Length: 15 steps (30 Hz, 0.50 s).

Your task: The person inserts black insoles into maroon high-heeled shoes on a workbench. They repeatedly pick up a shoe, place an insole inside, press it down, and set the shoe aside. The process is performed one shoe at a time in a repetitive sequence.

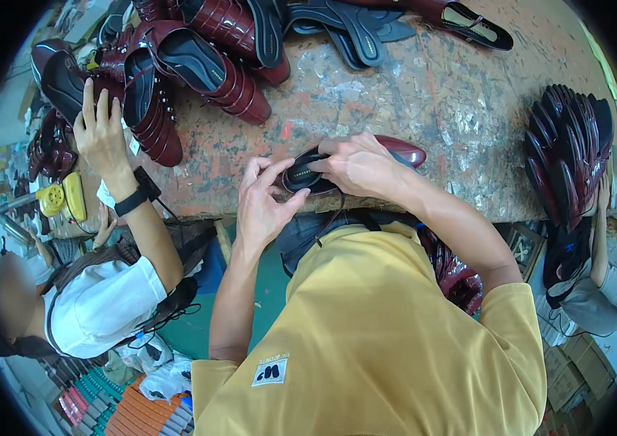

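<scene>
A dark red glossy shoe (404,151) lies on the worktable close to my body, its toe pointing right. Inside it a black insole (301,174) shows at the heel end. My left hand (263,200) holds the heel end, fingers on the far rim and thumb on the near side. My right hand (361,164) lies across the middle of the shoe, gripping it with the fingertips in the opening; part of the shoe is hidden under it. A thin dark strap (332,216) hangs from the near side.
The worn worktable (352,109) carries a heap of dark red shoes (210,69) at far left, loose insoles (356,40) and another shoe (477,27) behind. Stacked shoe pieces (566,152) stand at right. A co-worker's hand (101,134) reaches in from the left; another person (603,283) is at right.
</scene>
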Motion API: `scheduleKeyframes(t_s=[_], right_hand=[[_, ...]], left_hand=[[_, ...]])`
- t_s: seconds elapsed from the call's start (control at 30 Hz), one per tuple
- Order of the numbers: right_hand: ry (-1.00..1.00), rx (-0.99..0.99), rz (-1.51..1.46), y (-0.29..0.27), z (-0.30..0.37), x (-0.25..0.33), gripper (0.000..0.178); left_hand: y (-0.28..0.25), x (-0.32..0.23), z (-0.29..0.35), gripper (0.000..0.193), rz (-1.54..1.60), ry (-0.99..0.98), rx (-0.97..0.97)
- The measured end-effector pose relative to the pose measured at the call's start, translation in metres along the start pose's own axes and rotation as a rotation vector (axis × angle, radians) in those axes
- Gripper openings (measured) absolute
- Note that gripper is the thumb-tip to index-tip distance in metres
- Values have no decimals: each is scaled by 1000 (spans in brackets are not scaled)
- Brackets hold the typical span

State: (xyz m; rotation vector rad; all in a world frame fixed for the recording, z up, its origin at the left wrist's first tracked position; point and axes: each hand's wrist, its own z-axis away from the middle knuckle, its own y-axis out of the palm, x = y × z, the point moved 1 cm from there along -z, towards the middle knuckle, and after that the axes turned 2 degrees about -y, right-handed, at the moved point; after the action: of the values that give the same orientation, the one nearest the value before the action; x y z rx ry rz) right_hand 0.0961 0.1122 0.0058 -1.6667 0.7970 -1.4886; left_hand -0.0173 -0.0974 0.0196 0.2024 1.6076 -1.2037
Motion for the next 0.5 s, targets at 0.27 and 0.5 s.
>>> scheduleKeyframes(t_s=[0.27,0.5], right_hand=[[-21,27,287,7,7,8,44],[356,-16,403,-20,48,1,61]], left_hand=[[12,-8,2,45,-738,338,199],[8,-11,-12,57,-837,522,329]])
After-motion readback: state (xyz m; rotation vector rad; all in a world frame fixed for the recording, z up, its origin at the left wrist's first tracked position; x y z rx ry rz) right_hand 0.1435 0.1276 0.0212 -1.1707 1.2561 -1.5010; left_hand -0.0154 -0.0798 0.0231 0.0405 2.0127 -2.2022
